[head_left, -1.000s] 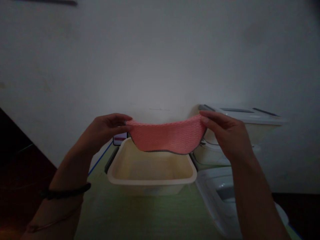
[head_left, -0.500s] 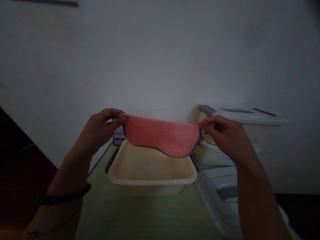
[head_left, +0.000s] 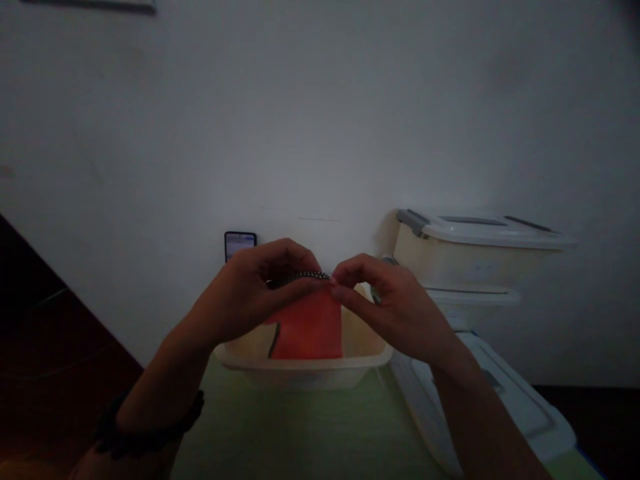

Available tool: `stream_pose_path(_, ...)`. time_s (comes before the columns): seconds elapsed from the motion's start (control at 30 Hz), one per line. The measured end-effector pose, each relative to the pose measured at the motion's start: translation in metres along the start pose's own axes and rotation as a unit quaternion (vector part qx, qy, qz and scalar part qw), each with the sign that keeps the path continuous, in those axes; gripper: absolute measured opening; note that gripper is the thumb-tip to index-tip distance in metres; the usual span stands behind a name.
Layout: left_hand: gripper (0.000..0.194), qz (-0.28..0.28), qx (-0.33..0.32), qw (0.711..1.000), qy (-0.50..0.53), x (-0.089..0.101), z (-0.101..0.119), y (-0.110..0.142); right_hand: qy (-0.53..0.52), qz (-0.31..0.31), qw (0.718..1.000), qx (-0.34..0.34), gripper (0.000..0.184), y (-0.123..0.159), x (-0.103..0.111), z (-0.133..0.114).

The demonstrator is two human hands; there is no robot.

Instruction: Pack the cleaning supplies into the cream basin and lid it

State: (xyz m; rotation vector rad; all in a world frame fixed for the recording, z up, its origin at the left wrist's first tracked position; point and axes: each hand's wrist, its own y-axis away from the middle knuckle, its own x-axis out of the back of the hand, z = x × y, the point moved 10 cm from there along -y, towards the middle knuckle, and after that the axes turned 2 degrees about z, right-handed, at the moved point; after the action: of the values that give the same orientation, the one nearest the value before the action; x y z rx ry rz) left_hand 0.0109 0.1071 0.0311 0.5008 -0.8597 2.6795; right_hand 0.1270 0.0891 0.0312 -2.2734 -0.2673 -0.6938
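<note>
A pink cloth (head_left: 310,333) with dark edging hangs folded between my two hands, over the inside of a cream plastic bin (head_left: 307,377). My left hand (head_left: 245,290) pinches its upper edge between thumb and fingers, where a dark patterned strip shows. Close beside it, the fingertips of my right hand (head_left: 390,303) are closed on the cloth's upper corner. My hands and the cloth cover much of the bin's back.
Behind my left hand a phone (head_left: 241,241) leans on the wall. Lidded storage bins (head_left: 445,260) are stacked at right. A loose pale lid (head_left: 525,400) lies on the green tabletop (head_left: 300,433) beside the bin.
My hands have come together from wide apart. The cloth, earlier stretched out sideways, is now folded and hangs lower into the bin. More of the phone and the lid shows.
</note>
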Motion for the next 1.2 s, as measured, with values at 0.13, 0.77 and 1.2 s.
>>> stream_pose_path(0.13, 0.021, -0.083, 0.011, 0.996, -0.021, -0.004, -0.015, 0.001, -0.023, 0.022, 0.999, -0.023, 0.008, 0.001, 0.018, 0.015)
stream_pose_path(0.77, 0.017, 0.011, -0.06, 0.996, -0.071, 0.011, 0.0, 0.001, 0.02, -0.008, 0.999, 0.042, 0.002, 0.004, 0.027, -0.002)
stream_pose_path(1.2, 0.016, 0.012, -0.104, 0.981, -0.165, 0.012, 0.005, -0.001, 0.082, 0.001, 0.996, 0.034, 0.013, 0.002, 0.032, 0.003)
